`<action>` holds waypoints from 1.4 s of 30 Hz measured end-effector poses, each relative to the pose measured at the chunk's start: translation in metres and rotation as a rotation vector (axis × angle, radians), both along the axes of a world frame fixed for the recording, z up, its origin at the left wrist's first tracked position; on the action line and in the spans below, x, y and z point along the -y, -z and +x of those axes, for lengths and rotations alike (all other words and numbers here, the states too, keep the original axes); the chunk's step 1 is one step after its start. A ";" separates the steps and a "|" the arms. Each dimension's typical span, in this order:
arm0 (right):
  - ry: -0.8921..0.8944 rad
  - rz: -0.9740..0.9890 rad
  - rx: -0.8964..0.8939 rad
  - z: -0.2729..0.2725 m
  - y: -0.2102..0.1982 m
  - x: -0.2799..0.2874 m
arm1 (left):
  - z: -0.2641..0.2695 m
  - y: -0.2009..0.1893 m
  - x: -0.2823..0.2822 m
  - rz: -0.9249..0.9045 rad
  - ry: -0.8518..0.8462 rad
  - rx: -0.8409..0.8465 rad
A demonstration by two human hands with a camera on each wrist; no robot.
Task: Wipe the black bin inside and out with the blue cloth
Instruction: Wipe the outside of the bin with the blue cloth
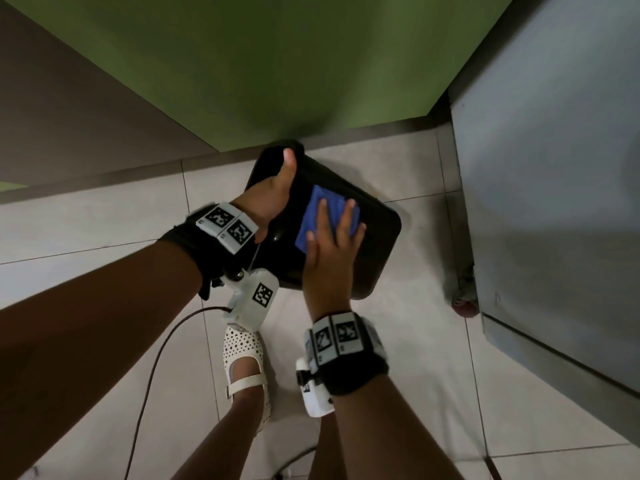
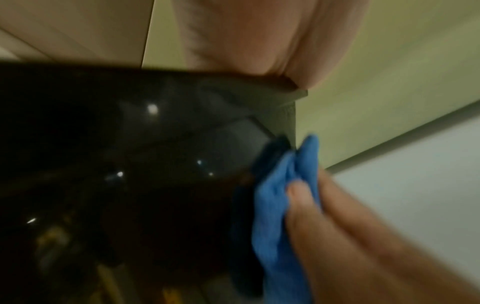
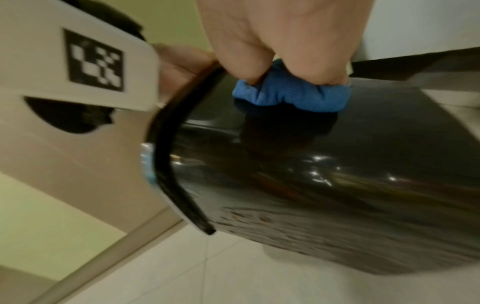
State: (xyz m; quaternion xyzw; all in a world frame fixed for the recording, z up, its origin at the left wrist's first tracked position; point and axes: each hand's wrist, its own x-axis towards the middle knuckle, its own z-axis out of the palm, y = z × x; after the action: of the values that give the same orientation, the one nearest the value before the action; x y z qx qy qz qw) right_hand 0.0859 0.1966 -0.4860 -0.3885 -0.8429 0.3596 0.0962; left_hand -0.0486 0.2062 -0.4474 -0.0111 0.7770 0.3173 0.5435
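The black bin [image 1: 374, 237] lies tilted on the tiled floor, its glossy outer side facing up. My left hand [image 1: 273, 195] grips its rim at the far left corner, thumb on top. A folded blue cloth [image 1: 313, 216] lies on the bin's outer wall, and my right hand [image 1: 332, 244] presses it there with straight, spread fingers. In the left wrist view the cloth [image 2: 275, 216] sits bunched against the bin [image 2: 130, 144] beneath the right hand's fingers [image 2: 337, 226]. In the right wrist view the cloth [image 3: 293, 94] is squeezed between my palm and the bin [image 3: 337, 164].
A green wall [image 1: 277, 64] stands just behind the bin. A grey cabinet [image 1: 554, 168] on a castor [image 1: 464, 299] stands close on the right. My foot in a white shoe [image 1: 246, 362] and a dark cable [image 1: 149, 375] are on the floor below the bin.
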 end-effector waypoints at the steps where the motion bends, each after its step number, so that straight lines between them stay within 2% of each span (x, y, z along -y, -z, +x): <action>1: -0.016 -0.002 0.007 -0.008 -0.007 0.004 | 0.001 0.004 0.003 0.019 -0.011 -0.001; 6: 0.118 -0.158 0.068 -0.025 -0.028 0.003 | 0.022 -0.022 -0.001 0.078 0.029 -0.054; 9: 0.234 -0.349 0.145 -0.031 -0.039 -0.022 | 0.027 -0.027 0.001 0.097 0.121 -0.167; 12: 0.258 -0.407 0.226 -0.039 -0.042 -0.046 | 0.030 -0.024 0.010 0.117 0.171 -0.215; 16: 0.227 -0.398 0.255 -0.036 -0.026 -0.062 | 0.027 -0.018 0.023 0.098 0.098 -0.207; 21: 0.378 -0.432 0.317 -0.010 0.007 -0.081 | 0.026 -0.009 0.034 0.117 -0.005 -0.158; 26: 0.622 -0.643 0.279 0.025 0.021 -0.100 | 0.023 -0.008 0.039 0.135 0.032 -0.122; 30: 0.792 -0.885 0.080 0.053 0.022 -0.105 | 0.019 -0.010 0.044 0.166 0.213 -0.062; 35: 1.108 -0.886 -0.152 0.079 0.029 -0.094 | 0.020 -0.011 0.042 0.225 0.429 0.051; 37: 1.144 -0.893 -0.223 0.088 0.029 -0.089 | 0.017 -0.012 0.040 0.206 0.503 0.057; 39: 1.101 -0.848 -0.220 0.092 0.025 -0.082 | 0.015 -0.019 0.035 0.211 0.467 0.072; 42: 1.004 -0.777 -0.183 0.091 0.022 -0.074 | 0.012 -0.022 0.024 0.200 0.147 0.308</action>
State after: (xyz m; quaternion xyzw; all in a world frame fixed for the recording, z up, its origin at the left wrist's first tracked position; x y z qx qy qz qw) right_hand 0.1772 0.2704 -0.5078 -0.7101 -0.3548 0.5818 0.1769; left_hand -0.0361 0.1818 -0.4252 0.0511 0.6482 0.3470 0.6759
